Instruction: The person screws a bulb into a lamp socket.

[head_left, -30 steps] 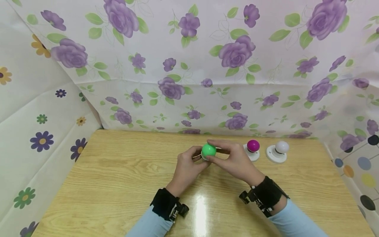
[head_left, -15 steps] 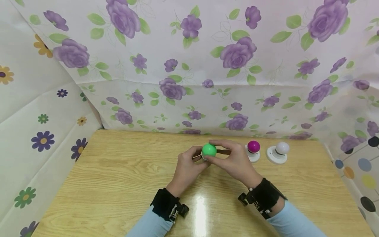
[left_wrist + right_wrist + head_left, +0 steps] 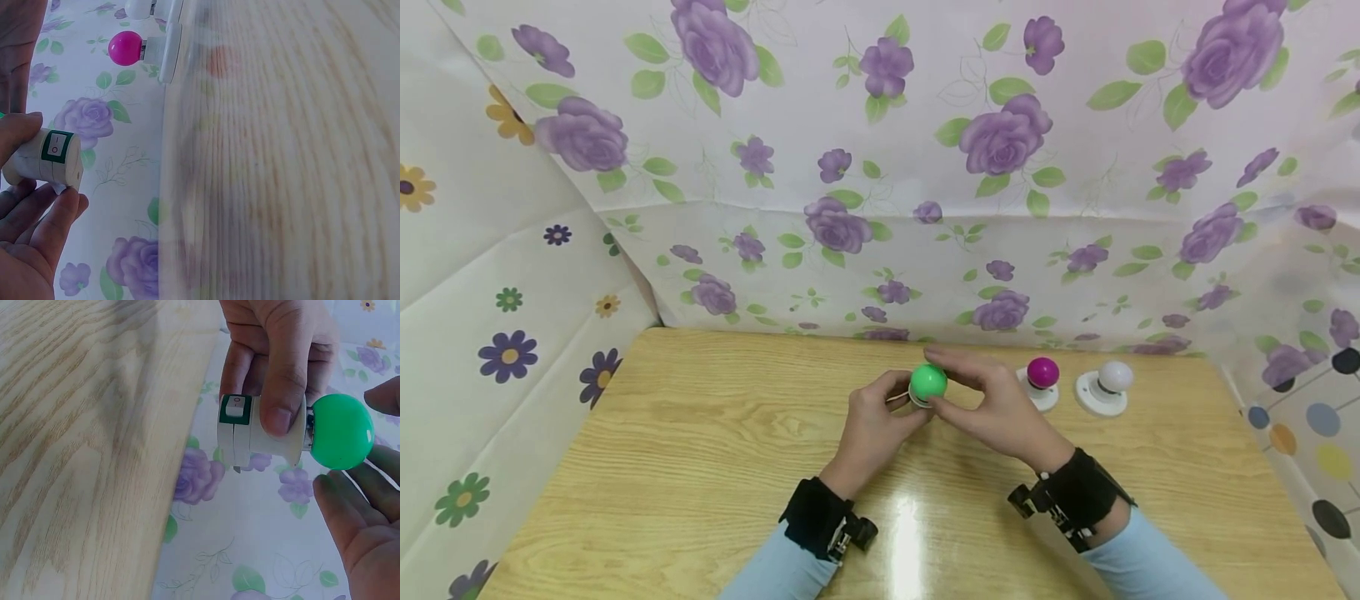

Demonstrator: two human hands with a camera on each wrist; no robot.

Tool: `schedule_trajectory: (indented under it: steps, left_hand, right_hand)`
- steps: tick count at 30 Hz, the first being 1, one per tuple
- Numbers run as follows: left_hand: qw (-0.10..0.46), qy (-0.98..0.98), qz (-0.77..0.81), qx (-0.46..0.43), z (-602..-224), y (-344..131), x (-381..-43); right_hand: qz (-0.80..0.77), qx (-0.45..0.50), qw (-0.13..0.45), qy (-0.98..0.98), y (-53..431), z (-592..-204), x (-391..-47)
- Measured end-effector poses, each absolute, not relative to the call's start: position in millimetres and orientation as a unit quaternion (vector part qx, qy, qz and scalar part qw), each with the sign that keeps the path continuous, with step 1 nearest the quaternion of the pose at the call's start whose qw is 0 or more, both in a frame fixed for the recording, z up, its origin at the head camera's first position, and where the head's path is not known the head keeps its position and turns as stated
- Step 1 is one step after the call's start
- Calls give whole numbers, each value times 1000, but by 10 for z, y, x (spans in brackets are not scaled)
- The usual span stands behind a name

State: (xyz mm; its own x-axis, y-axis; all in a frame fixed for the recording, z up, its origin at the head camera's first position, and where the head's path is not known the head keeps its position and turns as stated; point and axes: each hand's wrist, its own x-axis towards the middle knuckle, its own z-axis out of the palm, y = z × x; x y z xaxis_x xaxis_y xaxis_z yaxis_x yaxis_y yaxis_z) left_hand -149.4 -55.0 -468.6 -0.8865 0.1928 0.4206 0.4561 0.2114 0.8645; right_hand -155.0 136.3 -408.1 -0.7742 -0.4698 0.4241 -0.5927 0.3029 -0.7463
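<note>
A round green bulb (image 3: 928, 382) sits in a white lamp socket (image 3: 269, 434), which has a small rocker switch (image 3: 235, 405) on a green panel. My left hand (image 3: 876, 421) grips the socket, its thumb (image 3: 281, 403) lying along the white body and fingers on the far side. In the right wrist view a bit of metal base shows between bulb and socket. Around the bulb, my right hand (image 3: 1003, 412) holds its thumb and fingers spread, with small gaps to the green surface. The left wrist view shows the socket's flat end, with the bulb almost wholly out of frame.
To the right on the wooden table (image 3: 700, 433) stand a magenta bulb (image 3: 1042, 372) in a white round-based socket and a white bulb (image 3: 1115, 375) in a similar one (image 3: 1101, 402). A flowered cloth (image 3: 760, 275) hangs behind the table's far edge.
The right hand's fingers were on the green bulb and have now spread away from it. The left hand keeps its grip on the socket in nearly the same place.
</note>
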Motion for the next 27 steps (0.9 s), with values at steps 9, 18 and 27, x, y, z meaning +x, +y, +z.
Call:
schedule_trajectory:
  steps: [9, 18, 27]
  left_hand:
    - [109, -775, -587, -208, -4690, -542, -1495]
    - [114, -775, -584, -212, -4684, -540, -1493]
    - [108, -776, -584, -211, -4672, -527, -1493]
  right_hand:
    - [495, 334, 43, -801, 1362, -4069, -1536]
    - [484, 317, 44, -814, 1369, -4057, -1524]
    - [500, 290, 71, -813, 1354, -4084, -1536]
